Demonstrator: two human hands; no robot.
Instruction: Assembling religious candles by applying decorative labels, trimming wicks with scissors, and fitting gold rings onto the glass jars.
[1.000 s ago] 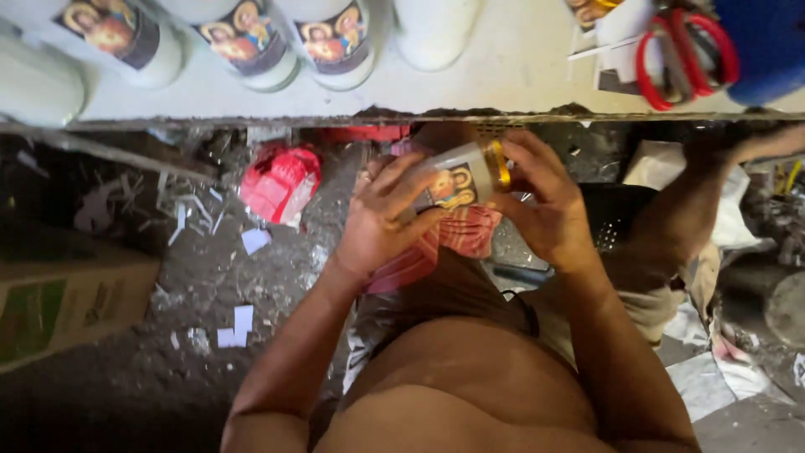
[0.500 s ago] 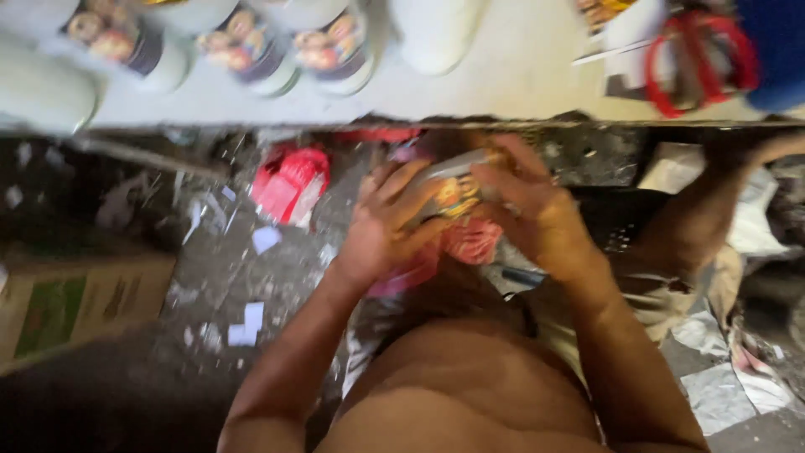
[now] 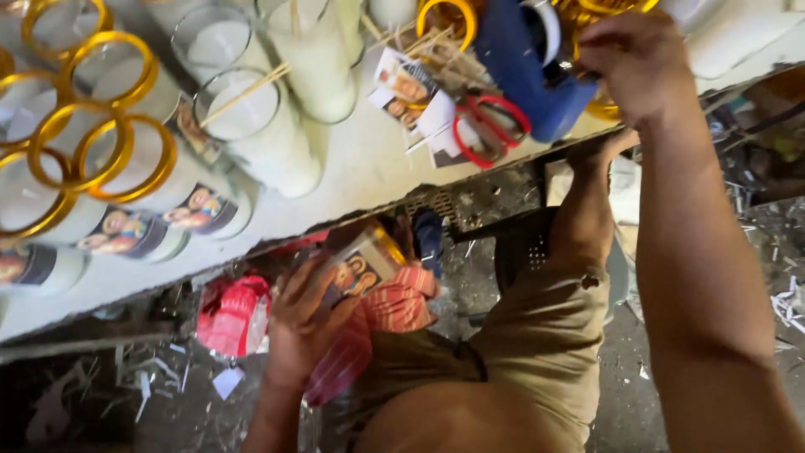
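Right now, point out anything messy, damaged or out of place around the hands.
Paper scraps litter the dark floor below the table edge, which looks chipped. Loose picture labels lie in a heap by the red-handled scissors. The left hand holds a labelled candle glass tilted.

Red-handled scissors [image 3: 490, 127], blue tool [image 3: 524, 71], red bag [image 3: 231, 315], loose picture labels [image 3: 407, 88]

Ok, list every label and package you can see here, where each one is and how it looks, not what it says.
Label on the glass candle held in the left hand, below the table edge: dark band, pictured figures.
Labels on the candle jars at the table's left: dark bands with orange-yellow figures.
Loose label sheets on the table beside the red scissors: white paper, small portraits.
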